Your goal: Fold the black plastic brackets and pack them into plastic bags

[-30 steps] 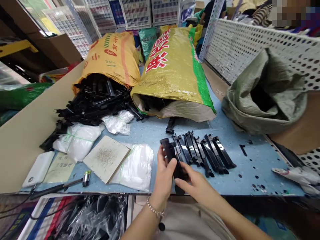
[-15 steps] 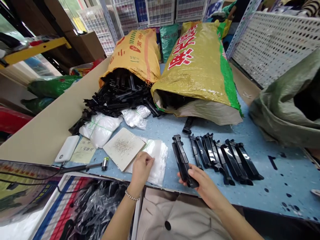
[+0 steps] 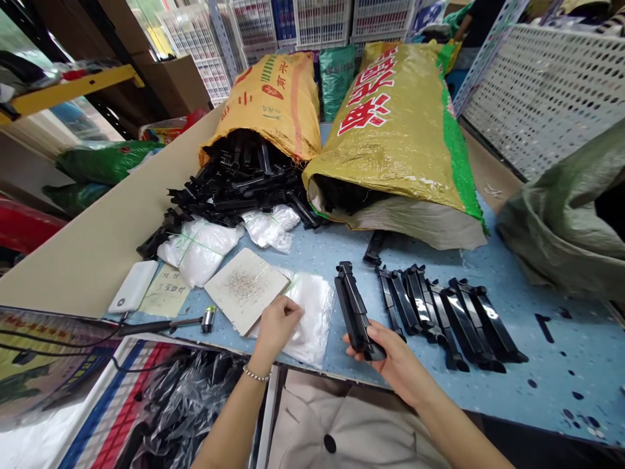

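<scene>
My right hand [image 3: 395, 358] is wrapped round the lower end of a bundle of long black plastic parts [image 3: 352, 303], held tilted above the table's front edge. My left hand [image 3: 280, 319] has its thumb and fingertips pinched together over a stack of thin clear plastic bags [image 3: 313, 319]; whatever lies between the fingertips is too small to make out. Beside that hand is a square pale tile [image 3: 244, 286] with small grains scattered on it. Right of the held parts, several similar black parts [image 3: 454, 319] lie in a row on the blue table [image 3: 517, 391].
An orange sack [image 3: 278, 98] spills a heap of black parts [image 3: 234, 189]. Next to it lies a yellow-green sack [image 3: 400, 143]. Bundled clear bags [image 3: 200, 251], a white device [image 3: 133, 286], a note [image 3: 165, 293] and a hammer-like tool [image 3: 188, 322] are at left. An olive sack [image 3: 556, 221] stands right.
The view has shifted slightly, so the table's things sit a little further right. Both hands keep nearly the same pose, and the right one still holds the black parts.
</scene>
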The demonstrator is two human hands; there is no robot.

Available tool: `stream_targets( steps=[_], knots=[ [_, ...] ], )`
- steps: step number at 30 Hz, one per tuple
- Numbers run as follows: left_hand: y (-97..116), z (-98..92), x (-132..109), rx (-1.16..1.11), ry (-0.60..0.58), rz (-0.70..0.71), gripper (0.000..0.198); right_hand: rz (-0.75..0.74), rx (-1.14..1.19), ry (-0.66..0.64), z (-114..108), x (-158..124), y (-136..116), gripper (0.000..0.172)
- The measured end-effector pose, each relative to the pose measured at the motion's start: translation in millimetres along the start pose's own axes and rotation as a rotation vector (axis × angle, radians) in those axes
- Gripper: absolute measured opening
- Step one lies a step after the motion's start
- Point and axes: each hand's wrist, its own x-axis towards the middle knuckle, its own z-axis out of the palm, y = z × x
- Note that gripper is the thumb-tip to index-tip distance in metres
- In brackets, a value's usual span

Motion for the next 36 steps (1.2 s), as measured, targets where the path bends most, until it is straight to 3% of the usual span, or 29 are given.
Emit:
stream_targets(
  steps=[6,12,16,18,20,21,23,27,31,33,36],
  knots=[
    [-1.0,-2.3,0.1,-0.119,-0.038,-0.070,0.028,-0.007,0.070,-0.046,10.9,14.9,-10.2,0.027],
    [0.1,5.0,1.0,-0.133,-0.012,-0.095,0.030,-0.009,0.209,-0.145,46.7,49.0,-20.4,0.031],
    [0.0,-5.3,-2.7,-0.181,-0.022,-0.089,0.030,-0.005,0.227,-0.066,59.1,77.9,-9.8,0.020],
    [-0.1,-15.3,-6.5,-0.194,0.066,-0.034,0.026,0.005,0.228,-0.011,58.3,87.3,-2.9,0.017],
    [0.0,-23.3,-10.1,-0.036,0.179,0.091,0.014,0.013,0.246,0.013,56.2,91.8,1.5,0.018],
    [0.1,-25.4,-11.3,0.085,0.208,0.155,0.009,0.013,0.249,0.014,55.2,92.2,2.3,0.018],
    [0.1,-25.8,-11.6,0.294,0.183,0.236,0.019,-0.002,0.238,0.009,53.3,89.0,0.9,0.017],
    [-2.1,-21.1,-3.6,0.449,0.079,0.221,0.044,0.026,0.259,-0.102,41.7,63.9,-4.6,0.027],
    [-6.8,-24.9,7.2,0.317,-0.012,0.259,0.052,0.323,0.396,-0.408,23.7,30.2,6.4,0.048],
    [-7.7,-29.3,8.6,0.237,-0.022,0.264,0.054,0.485,0.445,-0.434,19.0,22.7,17.4,0.049],
    [-1.9,-32.9,-0.9,0.227,-0.063,0.305,0.058,0.563,0.540,-0.405,17.8,25.7,29.2,0.049]
  ],
)
